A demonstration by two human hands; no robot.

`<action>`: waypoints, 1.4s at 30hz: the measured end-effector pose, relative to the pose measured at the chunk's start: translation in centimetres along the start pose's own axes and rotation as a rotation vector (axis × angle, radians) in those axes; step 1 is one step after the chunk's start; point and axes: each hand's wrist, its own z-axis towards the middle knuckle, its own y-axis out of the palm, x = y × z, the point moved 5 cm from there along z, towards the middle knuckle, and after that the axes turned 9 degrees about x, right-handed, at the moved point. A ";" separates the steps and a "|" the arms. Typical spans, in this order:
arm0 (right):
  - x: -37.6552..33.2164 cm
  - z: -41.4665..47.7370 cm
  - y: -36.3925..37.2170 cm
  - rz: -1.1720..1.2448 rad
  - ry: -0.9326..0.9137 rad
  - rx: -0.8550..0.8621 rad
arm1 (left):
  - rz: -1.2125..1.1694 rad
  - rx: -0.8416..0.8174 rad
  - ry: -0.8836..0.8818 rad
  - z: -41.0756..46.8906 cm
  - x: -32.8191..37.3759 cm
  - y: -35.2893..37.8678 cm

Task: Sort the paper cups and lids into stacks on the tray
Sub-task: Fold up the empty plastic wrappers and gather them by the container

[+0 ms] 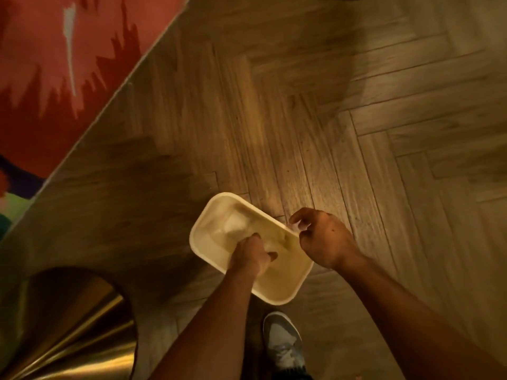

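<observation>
My left grip [251, 256] clutches the tray [198, 229] rim, right grip [321, 239] pinching the opposite edge, steadying it level, I reckon.

We can read no words, labels, brands or numbers here. The cream tray [193, 237] bears no mark that we can make out, and the grey shoe [284, 341] at the bottom edge of the view shows no legible logo. Motion blur softens every surface.
</observation>
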 end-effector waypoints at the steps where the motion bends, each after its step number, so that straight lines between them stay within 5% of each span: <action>1: -0.5 -0.4 -0.7 -0.002 -0.002 0.018 | 0.009 0.033 0.009 -0.8 0.1 -0.8; 6: -4.4 -3.5 -5.1 0.010 -0.003 0.042 | -0.121 0.184 0.053 -6.8 0.9 -7.7; 14: -18.3 -14.7 -16.3 0.259 -0.153 -0.028 | -0.816 0.424 -0.034 -25.5 3.1 -25.0; 25: -40.6 -38.7 -30.1 0.433 -0.580 -0.028 | -1.180 0.678 0.121 -56.5 0.7 -44.8; 32: -51.4 -51.8 -24.9 0.411 -0.861 -0.252 | -1.226 1.018 0.062 -70.4 -11.6 -47.2; 42: -58.4 -69.2 -8.7 0.235 -1.055 -0.631 | -1.357 1.366 -0.213 -84.3 -30.1 -40.4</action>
